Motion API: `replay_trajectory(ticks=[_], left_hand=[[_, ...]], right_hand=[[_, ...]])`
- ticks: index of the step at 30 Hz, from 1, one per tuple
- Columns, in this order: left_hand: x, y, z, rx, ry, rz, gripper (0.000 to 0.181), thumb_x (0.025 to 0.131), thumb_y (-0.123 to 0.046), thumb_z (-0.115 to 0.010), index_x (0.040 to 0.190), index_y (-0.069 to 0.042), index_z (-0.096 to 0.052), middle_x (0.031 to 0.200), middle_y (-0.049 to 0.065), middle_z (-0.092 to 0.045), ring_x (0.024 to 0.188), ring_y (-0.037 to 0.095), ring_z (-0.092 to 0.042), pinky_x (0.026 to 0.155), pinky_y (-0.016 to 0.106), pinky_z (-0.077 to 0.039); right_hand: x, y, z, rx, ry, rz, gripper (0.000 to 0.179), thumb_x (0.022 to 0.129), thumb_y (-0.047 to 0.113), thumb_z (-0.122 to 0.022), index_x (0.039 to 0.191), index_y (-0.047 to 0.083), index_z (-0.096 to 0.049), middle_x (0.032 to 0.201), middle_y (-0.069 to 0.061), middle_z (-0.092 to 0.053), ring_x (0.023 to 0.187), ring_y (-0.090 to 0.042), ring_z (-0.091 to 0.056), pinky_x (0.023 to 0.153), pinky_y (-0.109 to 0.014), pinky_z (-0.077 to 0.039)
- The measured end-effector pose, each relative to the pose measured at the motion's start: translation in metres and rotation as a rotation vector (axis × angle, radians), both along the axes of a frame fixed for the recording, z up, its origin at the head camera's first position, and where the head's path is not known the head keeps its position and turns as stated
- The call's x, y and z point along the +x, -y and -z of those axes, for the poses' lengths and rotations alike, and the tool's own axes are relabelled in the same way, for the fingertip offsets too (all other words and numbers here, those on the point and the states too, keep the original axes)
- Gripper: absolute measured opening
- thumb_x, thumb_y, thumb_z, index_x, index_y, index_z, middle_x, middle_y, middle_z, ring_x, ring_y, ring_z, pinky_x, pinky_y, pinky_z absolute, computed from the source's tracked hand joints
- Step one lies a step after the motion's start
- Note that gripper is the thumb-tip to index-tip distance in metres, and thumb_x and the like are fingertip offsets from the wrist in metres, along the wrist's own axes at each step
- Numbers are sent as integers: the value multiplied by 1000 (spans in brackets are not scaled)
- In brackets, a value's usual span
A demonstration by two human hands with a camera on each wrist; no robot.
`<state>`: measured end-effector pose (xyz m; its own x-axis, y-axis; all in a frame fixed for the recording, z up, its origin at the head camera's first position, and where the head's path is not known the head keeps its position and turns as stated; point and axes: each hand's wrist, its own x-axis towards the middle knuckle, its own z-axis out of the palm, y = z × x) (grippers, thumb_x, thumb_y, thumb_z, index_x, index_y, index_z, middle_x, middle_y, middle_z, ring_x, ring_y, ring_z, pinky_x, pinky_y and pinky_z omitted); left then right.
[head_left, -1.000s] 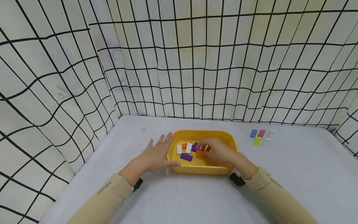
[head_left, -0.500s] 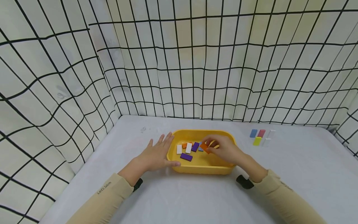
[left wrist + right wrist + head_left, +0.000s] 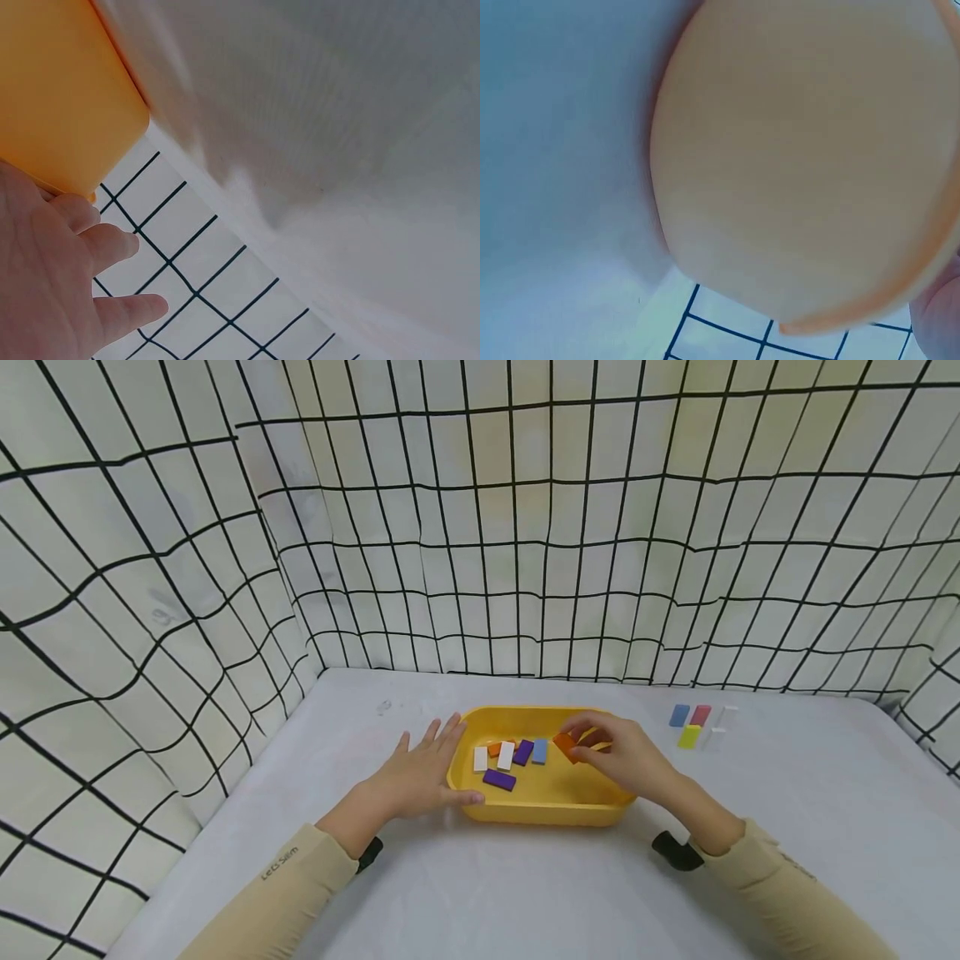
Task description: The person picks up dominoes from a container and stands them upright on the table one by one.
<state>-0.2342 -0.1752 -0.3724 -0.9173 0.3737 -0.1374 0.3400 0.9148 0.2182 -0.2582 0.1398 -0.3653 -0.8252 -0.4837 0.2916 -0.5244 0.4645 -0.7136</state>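
My right hand point(image 3: 626, 758) pinches an orange block point(image 3: 566, 747) between thumb and fingers, over the right part of a yellow tray point(image 3: 547, 814). The left hand point(image 3: 420, 777) lies with spread, straight fingers against the tray's left rim, its thumb over the front edge. Inside the tray, toward the left, are white blocks point(image 3: 506, 756), purple blocks point(image 3: 499, 780), a blue block point(image 3: 539, 752) and a partly covered orange block point(image 3: 494, 749). The left wrist view shows the left hand point(image 3: 56, 277) at the tray's outer wall point(image 3: 67, 97); in the right wrist view the tray wall point(image 3: 802, 150) hides the held block.
On the white table point(image 3: 525, 893), behind and right of the tray, lie a blue block point(image 3: 679, 716), a pink block point(image 3: 701, 716), a yellow block point(image 3: 690, 737) and white blocks point(image 3: 727, 718) in short rows. A black net point(image 3: 480, 543) over white cloth stands around the back and left.
My right hand has lifted the orange block and carried it rightward within the tray, uncovering the blue block. The left hand has stayed put.
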Motion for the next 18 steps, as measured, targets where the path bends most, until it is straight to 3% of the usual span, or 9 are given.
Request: replay_trajectory(ticks=[18], left_hand=[[-1, 1, 0, 5, 0, 8, 117, 88, -76, -59, 165, -5, -7, 172, 9, -1, 157, 35, -1, 119, 67, -1]], right_hand=[[8, -31, -12, -74, -54, 73, 25, 93, -8, -69, 115, 2, -63, 116, -15, -68, 103, -33, -70, 85, -34, -60]])
